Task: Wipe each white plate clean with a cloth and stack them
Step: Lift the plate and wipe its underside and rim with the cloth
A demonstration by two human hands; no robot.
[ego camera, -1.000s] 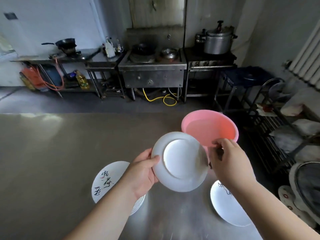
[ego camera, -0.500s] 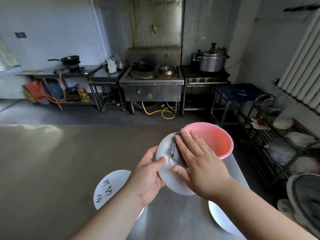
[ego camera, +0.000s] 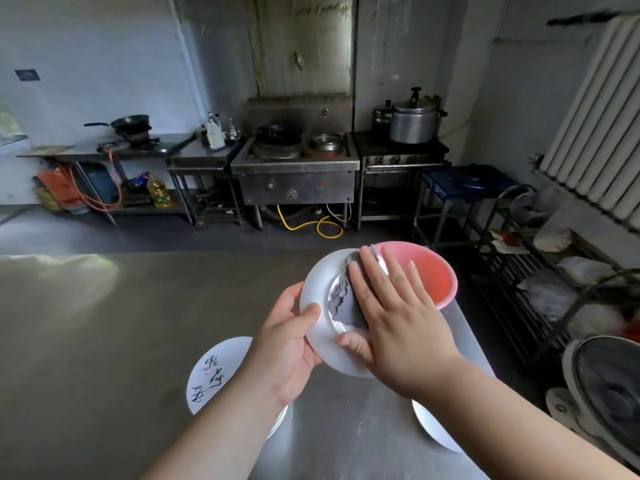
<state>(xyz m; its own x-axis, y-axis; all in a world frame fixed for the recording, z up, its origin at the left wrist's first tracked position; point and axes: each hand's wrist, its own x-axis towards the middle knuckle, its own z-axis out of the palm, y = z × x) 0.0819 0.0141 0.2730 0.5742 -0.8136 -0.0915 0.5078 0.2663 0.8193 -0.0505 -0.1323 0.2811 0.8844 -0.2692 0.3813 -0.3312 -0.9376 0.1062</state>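
Above the counter (ego camera: 104, 341), the right hand (ego camera: 394, 327) has slid higher; flat fingers (ego camera: 398, 271) press the cloth (ego camera: 343, 303) on the plate (ego camera: 322, 327), which the left hand (ego camera: 291, 351) grips.

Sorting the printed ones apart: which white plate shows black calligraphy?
The plate on the table under the left forearm, face up. The held plate shows its plain back; the right-side plate looks plain.

You stood in a commercial kitchen. A stainless steel wok range (ego camera: 294, 168) with a yellow gas hose (ego camera: 311, 225) occupied the far wall, flanked by a large pressure cooker (ego camera: 414, 121) on a burner stand and a steel prep table (ego camera: 138, 154) carrying a black wok (ego camera: 130, 123). Your worktop (ego camera: 104, 341) was bare steel.
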